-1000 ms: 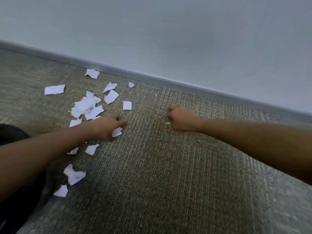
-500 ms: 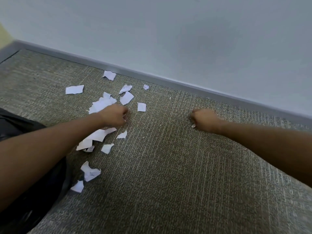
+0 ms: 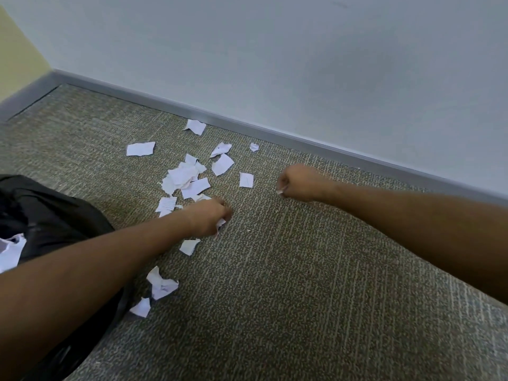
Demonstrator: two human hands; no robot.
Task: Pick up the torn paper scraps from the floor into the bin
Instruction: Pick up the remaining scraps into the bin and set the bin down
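Several torn white paper scraps (image 3: 189, 177) lie scattered on the carpet, left of centre. My left hand (image 3: 209, 217) is down among them, fingers closed on a small white scrap (image 3: 220, 223) that peeks out under the knuckles. My right hand (image 3: 298, 182) is a fist just above the carpet to the right of the pile, with a bit of white paper (image 3: 279, 191) showing at its lower edge. The bin, lined with a black bag (image 3: 46, 215), sits at the left edge under my left forearm, with a scrap (image 3: 11, 250) inside it.
Grey-brown carpet (image 3: 302, 284) covers the floor. A grey baseboard (image 3: 275, 133) and pale wall run diagonally behind the scraps, meeting a yellowish wall (image 3: 19, 56) in the corner at far left. More scraps (image 3: 160, 285) lie close to the bin.
My left hand pulled back from the main pile toward me and now grips a scrap. The right fist shifted slightly left. The view turned, showing more of the black bag.
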